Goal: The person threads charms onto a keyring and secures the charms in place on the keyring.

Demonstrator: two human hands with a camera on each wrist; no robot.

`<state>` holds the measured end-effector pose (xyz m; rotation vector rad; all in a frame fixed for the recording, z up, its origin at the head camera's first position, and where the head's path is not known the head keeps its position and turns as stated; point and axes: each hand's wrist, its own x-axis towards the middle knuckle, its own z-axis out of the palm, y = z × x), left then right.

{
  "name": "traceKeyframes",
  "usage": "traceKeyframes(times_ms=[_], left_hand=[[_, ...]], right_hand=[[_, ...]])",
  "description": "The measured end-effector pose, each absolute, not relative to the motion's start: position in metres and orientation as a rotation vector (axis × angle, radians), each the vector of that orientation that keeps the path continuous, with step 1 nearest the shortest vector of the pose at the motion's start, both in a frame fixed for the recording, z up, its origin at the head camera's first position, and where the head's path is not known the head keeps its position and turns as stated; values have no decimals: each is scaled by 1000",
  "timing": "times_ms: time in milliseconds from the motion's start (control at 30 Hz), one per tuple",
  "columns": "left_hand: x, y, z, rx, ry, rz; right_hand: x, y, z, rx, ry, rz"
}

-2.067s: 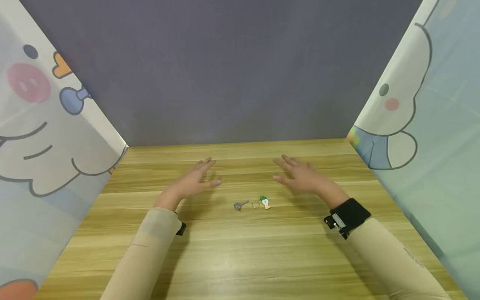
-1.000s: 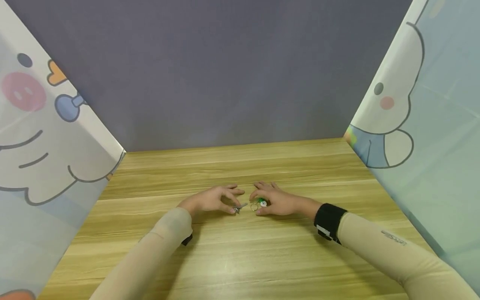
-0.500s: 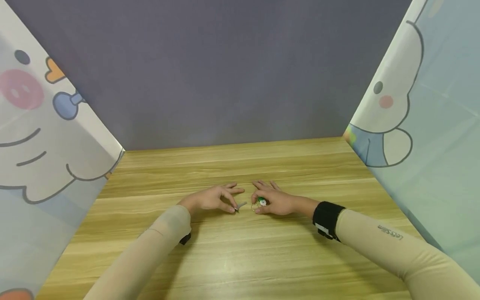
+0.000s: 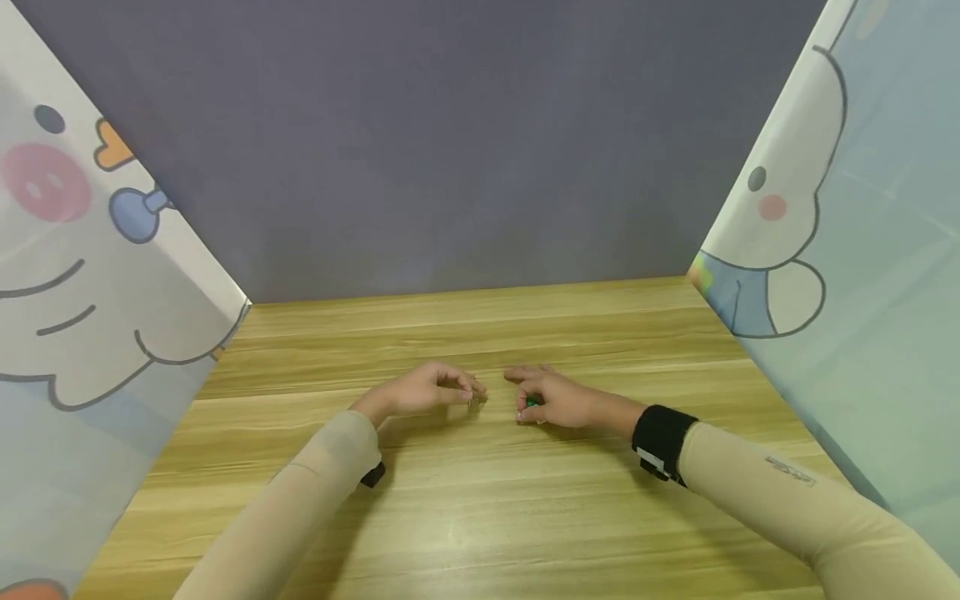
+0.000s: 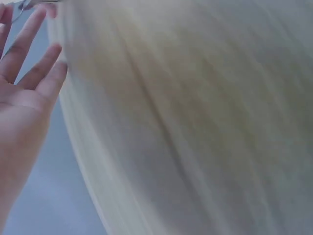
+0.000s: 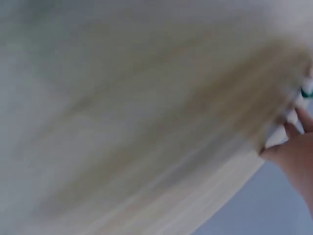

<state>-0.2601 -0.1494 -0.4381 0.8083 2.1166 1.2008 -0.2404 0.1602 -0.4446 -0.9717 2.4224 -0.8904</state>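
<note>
In the head view both hands sit close together over the middle of the wooden table point(image 4: 480, 500). My left hand point(image 4: 431, 388) has its fingers curled, and its fingertips pinch a small grey key point(image 4: 470, 402), of which only a glint shows. My right hand point(image 4: 551, 398) curls round a small green and white charm point(image 4: 531, 402); the ring that goes with it is hidden. The left wrist view shows the left hand point(image 5: 24, 83) at the frame's edge. A green speck of the charm point(image 6: 307, 92) shows by the right fingers point(image 6: 293, 152) in the blurred right wrist view.
A grey back wall point(image 4: 450, 150) closes the far side of the table. Cartoon-printed curtains stand at the left point(image 4: 82, 275) and at the right point(image 4: 847, 250). A black strap point(image 4: 660, 442) wraps the right wrist. Bare wood lies in front of the hands.
Both hands came in from apart to the key and charm in the middle. Since half a second ago the fingers have closed on them and both things have left the tabletop.
</note>
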Motion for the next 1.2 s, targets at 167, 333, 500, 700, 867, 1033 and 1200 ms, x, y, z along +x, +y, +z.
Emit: traceKeyframes(times_ms=[167,333,500,700,867,1033,1200], left_hand=[[-254,-147,-424,722,2037,1432],[-246,-137,-411,675,1911,1669],[-240,-126,-405,644,1797,1825],[-236,-123,-402,647,1716,1865],[-232,-121,-398,670,1769,1861],[-229,-120,-396,709,1816,1850],[-226,-119,-395,744,1813,1862]], right_hand=[[-247,166,-435,-785,2252,-1141],[-250,165,-421,-606,2136,-1355],[-246,158,-402,-536,2068,-1473],[-237,155,-376,-532,2023,-1541],[-234,156,-367,-619,2086,-1511],[-233,157,-367,-731,2155,-1482],[-232,155,-372,-747,2214,-1554]])
